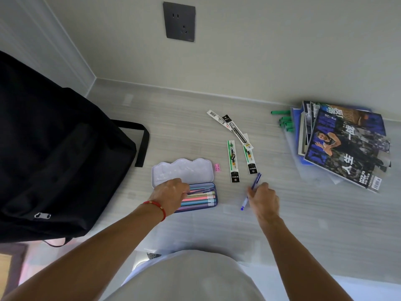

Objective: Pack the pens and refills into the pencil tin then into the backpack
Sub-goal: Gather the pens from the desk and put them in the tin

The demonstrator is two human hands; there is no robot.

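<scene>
Pencil tin point(213, 193) lying open near the front edge of the pale wood-grain desk point(184, 131), lid point(182, 170) hinged back flat toward the wall, tray filled with pastel pencils point(201, 197) laid lengthwise. Left hand point(170, 195), red string bracelet point(157, 207) at the wrist, resting over the tray's left end, fingers curled down onto the pencils; whether pinching one, cannot tell. Right hand point(263, 199) just right of the tin, fingers closed around a blue pen point(251, 191), cap end pointing away toward the wall, tip toward the front edge. Small pink sharpener point(217, 167) just beside the lid's right end. Two green-striped refill packets point(233, 161) side by side beyond the pen, near mid-desk, and a longer black-and-white refill packet point(230, 124) lying slantwise farther back, its lower end overlapping the right-hand green packet. Black backpack point(54, 153) standing along the left edge of the desk, one strap trailing onto the surface, zipper pull visible low on its front. Fanned stack of magazines point(345, 144) at the back right corner, resting on clear plastic sleeves, with green markers point(285, 121) poking out at its left side. Dark wall socket point(179, 22) above the desk's back edge.
</scene>
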